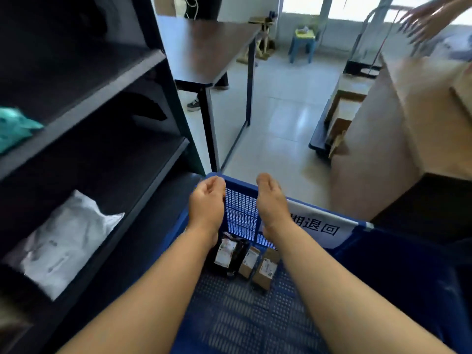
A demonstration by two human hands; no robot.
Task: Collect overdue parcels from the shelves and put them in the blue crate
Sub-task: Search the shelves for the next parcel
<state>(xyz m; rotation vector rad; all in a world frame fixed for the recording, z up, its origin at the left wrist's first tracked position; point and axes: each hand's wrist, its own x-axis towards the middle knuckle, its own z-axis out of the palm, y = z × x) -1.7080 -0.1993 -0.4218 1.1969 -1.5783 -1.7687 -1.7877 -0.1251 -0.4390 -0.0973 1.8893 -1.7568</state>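
Blue plastic mesh forms the crate (240,215) that fills the near middle of the view, with a white paper label (319,226) printed with dark characters hung over its far right rim. Three small parcels lie on its perforated floor towards the far wall: a black parcel (229,252) on the left, a small brown parcel (249,261) just beside it, and a second brown parcel (265,270) to the right of that, all carrying pale shipping labels. Both forearms reach out over the crate from the near edge. The left hand (207,200) hangs above the crate's far left corner with its fingers loosely curled inward and nothing held. The right hand (270,203) is beside it over the far wall, seen edge-on; its fingers appear relaxed and it grips nothing. Dark shelves (107,80) stand on the left: a white plastic mailer (66,241) rests on a low shelf near the crate, and a teal parcel (15,129) sits on the shelf above at the left edge. Farther off is a dark table (204,52) with a person's shoe (193,105) beneath it, and a large cardboard box (408,118) stands on the right. Another person's blurred hand (429,19) shows at the far right corner.
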